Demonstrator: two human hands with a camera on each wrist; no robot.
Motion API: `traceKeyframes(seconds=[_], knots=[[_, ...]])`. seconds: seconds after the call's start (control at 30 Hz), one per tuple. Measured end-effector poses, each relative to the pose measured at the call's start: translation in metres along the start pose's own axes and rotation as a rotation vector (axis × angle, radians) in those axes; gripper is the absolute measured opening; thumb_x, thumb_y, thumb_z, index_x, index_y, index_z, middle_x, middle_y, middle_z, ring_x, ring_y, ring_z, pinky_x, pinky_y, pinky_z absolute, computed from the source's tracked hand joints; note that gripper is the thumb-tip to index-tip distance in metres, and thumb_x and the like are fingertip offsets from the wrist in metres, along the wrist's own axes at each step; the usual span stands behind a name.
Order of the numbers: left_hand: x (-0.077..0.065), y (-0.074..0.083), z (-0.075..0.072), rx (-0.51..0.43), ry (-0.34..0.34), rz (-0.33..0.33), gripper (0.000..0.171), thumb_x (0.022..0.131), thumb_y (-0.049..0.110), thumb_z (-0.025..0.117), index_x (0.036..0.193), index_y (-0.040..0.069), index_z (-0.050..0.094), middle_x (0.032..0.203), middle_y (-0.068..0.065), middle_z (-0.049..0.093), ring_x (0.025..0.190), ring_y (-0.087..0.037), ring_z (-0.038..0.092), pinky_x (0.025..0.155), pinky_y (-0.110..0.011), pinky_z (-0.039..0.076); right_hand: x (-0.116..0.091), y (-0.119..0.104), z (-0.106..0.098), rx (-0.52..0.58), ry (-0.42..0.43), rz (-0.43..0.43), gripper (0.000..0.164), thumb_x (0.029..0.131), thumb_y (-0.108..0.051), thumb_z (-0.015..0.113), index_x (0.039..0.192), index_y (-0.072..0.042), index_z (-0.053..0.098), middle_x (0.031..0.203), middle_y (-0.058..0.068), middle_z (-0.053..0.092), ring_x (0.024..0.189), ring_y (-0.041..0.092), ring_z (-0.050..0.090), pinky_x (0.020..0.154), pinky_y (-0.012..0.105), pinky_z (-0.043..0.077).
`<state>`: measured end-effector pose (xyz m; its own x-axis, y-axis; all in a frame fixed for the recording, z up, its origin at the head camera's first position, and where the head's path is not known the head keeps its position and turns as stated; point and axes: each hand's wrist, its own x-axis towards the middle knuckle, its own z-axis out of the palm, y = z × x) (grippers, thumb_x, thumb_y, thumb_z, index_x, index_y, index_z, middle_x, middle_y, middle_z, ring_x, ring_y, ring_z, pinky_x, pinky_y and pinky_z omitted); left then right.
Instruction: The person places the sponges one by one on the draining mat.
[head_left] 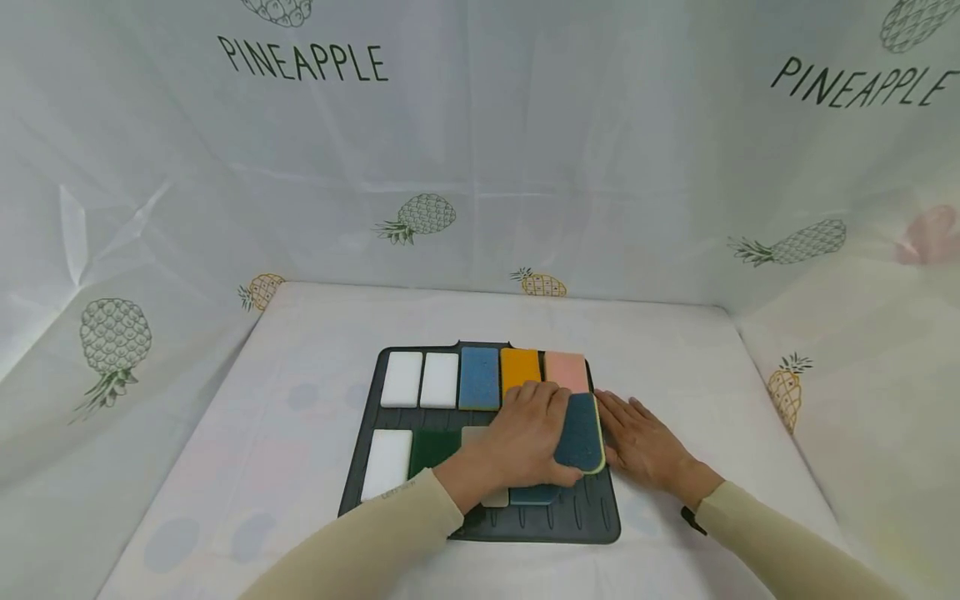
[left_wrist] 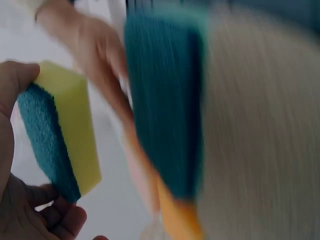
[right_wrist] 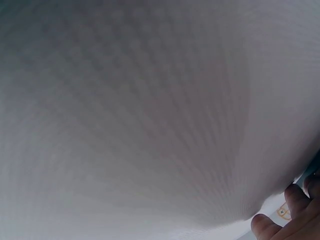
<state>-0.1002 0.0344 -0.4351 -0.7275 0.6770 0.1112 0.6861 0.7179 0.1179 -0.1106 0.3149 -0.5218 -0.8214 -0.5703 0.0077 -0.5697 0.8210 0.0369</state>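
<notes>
My left hand point(head_left: 521, 437) reaches across a dark ridged mat point(head_left: 585, 525) and grips a blue-and-yellow sponge point(head_left: 579, 435) over its right side. In the left wrist view, the thumb and fingers hold this sponge point(left_wrist: 75, 130) by opposite ends, its yellow foam facing right. Beside the mat's right edge lies my right hand point(head_left: 645, 442), fingers extended and close to the sponge; whether they touch the mat is unclear. A blue pad point(head_left: 534, 497) and a beige pad point(head_left: 496, 498) lie under the left hand, partly covered by it.
Along the mat's back row lie white pads point(head_left: 401, 379), a blue sponge point(head_left: 479, 378), an orange pad point(head_left: 521, 365) and a pink pad point(head_left: 566, 371). In front are another white pad point(head_left: 387, 462) and a green pad point(head_left: 435, 448). Pineapple-print sheeting point(head_left: 585, 167) surrounds the white-covered table point(head_left: 300, 450).
</notes>
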Motion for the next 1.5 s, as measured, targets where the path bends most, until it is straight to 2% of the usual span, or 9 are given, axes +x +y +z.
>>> traceKeyframes(seconds=[0.13, 0.3, 0.4, 0.53, 0.9, 1.0, 1.2, 1.37, 1.5], knots=[[0.003, 0.025, 0.015, 0.017, -0.019, 0.009, 0.110, 0.081, 0.082, 0.069, 0.156, 0.007, 0.043, 0.151, -0.009, 0.050, 0.132, -0.025, 0.049, 0.110, -0.041, 0.046, -0.001, 0.001, -0.001, 0.002, -0.007, -0.031, 0.072, 0.107, -0.038, 0.060, 0.161, 0.003, 0.037, 0.169, 0.021, 0.036, 0.154, 0.041, 0.039, 0.121, 0.063, 0.037], [0.001, 0.036, 0.035, 0.114, 0.003, 0.006, 0.110, 0.078, 0.086, 0.068, 0.153, 0.008, 0.048, 0.145, -0.008, 0.054, 0.128, -0.023, 0.050, 0.109, -0.040, 0.046, 0.002, -0.001, -0.002, 0.019, -0.039, -0.004, 0.072, 0.109, -0.038, 0.056, 0.163, 0.002, 0.033, 0.170, 0.019, 0.034, 0.155, 0.039, 0.037, 0.123, 0.061, 0.036], [0.000, 0.036, 0.043, 0.156, 0.005, 0.000, 0.110, 0.077, 0.087, 0.070, 0.151, 0.008, 0.051, 0.141, -0.008, 0.057, 0.126, -0.022, 0.052, 0.108, -0.039, 0.047, 0.005, -0.001, -0.003, 0.024, -0.040, 0.014, 0.072, 0.109, -0.041, 0.055, 0.163, 0.001, 0.034, 0.170, 0.018, 0.035, 0.155, 0.038, 0.038, 0.124, 0.060, 0.035], [-0.001, 0.035, 0.048, 0.161, -0.028, -0.013, 0.112, 0.077, 0.086, 0.070, 0.155, 0.009, 0.049, 0.145, -0.009, 0.055, 0.129, -0.023, 0.052, 0.111, -0.040, 0.047, 0.006, 0.000, -0.004, 0.029, -0.024, 0.006, 0.074, 0.109, -0.046, 0.055, 0.162, 0.001, 0.036, 0.169, 0.018, 0.037, 0.154, 0.038, 0.039, 0.123, 0.060, 0.035], [0.001, 0.031, 0.052, 0.123, -0.113, -0.037, 0.110, 0.082, 0.085, 0.067, 0.161, 0.013, 0.044, 0.156, -0.004, 0.051, 0.139, -0.021, 0.050, 0.116, -0.044, 0.045, 0.007, 0.001, -0.004, 0.038, 0.029, -0.022, 0.066, 0.110, -0.039, 0.056, 0.159, 0.003, 0.042, 0.166, 0.019, 0.041, 0.152, 0.040, 0.043, 0.120, 0.062, 0.038], [0.001, 0.030, 0.051, 0.109, -0.115, -0.028, 0.108, 0.083, 0.085, 0.065, 0.162, 0.014, 0.044, 0.159, -0.003, 0.050, 0.142, -0.020, 0.050, 0.119, -0.044, 0.043, 0.006, 0.001, -0.002, 0.036, 0.041, -0.021, 0.064, 0.111, -0.039, 0.053, 0.159, 0.003, 0.042, 0.165, 0.019, 0.042, 0.151, 0.039, 0.043, 0.120, 0.062, 0.038], [0.002, 0.028, 0.053, 0.100, -0.106, 0.001, 0.106, 0.085, 0.085, 0.063, 0.162, 0.014, 0.043, 0.161, -0.002, 0.048, 0.145, -0.017, 0.049, 0.123, -0.044, 0.040, 0.006, 0.002, -0.003, 0.042, 0.036, -0.011, 0.064, 0.110, -0.035, 0.056, 0.159, 0.003, 0.042, 0.165, 0.020, 0.042, 0.151, 0.040, 0.044, 0.120, 0.062, 0.038], [0.003, 0.027, 0.055, 0.098, -0.107, 0.001, 0.106, 0.085, 0.086, 0.062, 0.161, 0.014, 0.044, 0.159, -0.002, 0.050, 0.144, -0.017, 0.051, 0.123, -0.044, 0.040, 0.006, 0.003, -0.004, 0.117, -0.008, 0.025, 0.060, 0.111, -0.027, 0.053, 0.161, 0.002, 0.039, 0.168, 0.018, 0.038, 0.154, 0.039, 0.039, 0.123, 0.061, 0.033], [0.005, 0.027, 0.055, 0.093, -0.103, -0.004, 0.107, 0.083, 0.086, 0.063, 0.161, 0.014, 0.044, 0.157, -0.003, 0.052, 0.142, -0.018, 0.052, 0.122, -0.045, 0.041, 0.007, 0.006, -0.007, 0.151, 0.014, 0.041, 0.057, 0.109, -0.021, 0.053, 0.160, 0.002, 0.041, 0.167, 0.018, 0.040, 0.154, 0.040, 0.039, 0.123, 0.062, 0.033]])
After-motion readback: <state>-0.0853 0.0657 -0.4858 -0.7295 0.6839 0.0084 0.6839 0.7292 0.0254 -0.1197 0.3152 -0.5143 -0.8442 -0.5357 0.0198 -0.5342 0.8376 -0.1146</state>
